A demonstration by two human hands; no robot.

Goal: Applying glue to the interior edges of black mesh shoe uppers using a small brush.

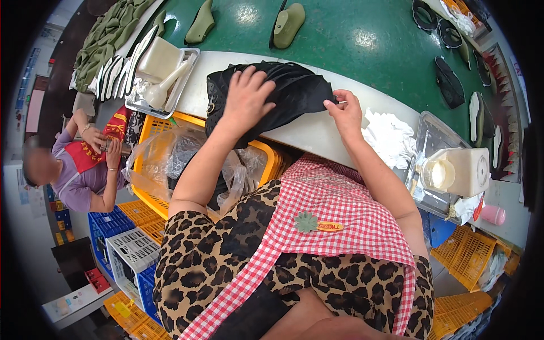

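- Workpiece: a black fabric piece (294, 90) lies loosely bunched on the white ledge (309, 136) in front of the seated-height torso; its left part hangs over the near edge, and a small metal ring (211, 106) shows at its left side.
- Left hand (246, 101): palm down, fingers spread, resting on top of the fabric; from where I stand, it is open and closed around nothing.
- Right hand (344, 110): thumb and index finger brought together at the fabric's right-hand corner, pinching it; remaining fingers loosely curled.
- Far side of ledge: green table surface (362, 62), carrying an olive shoe last (289, 25) and, farther left, a second olive last (200, 24).
- Left of fabric: clear tray (195, 58) holding a cream block-shaped container (160, 60) and a white long-handled tool (167, 85); white shoe-shaped pieces (113, 76) stand in a row beside it.
- Below fabric, left: yellow basket (148, 129) with a clear plastic bag (184, 148) inside.
- Right of right hand: heap of white cloth (388, 139), then a second clear tray (424, 122) bearing a translucent jug (475, 170) and a round jar (439, 173); a pink bottle (492, 215) lies beyond.
- Left side of room: a co-worker (85, 175) in a purple top, both hands raised together before the chest.
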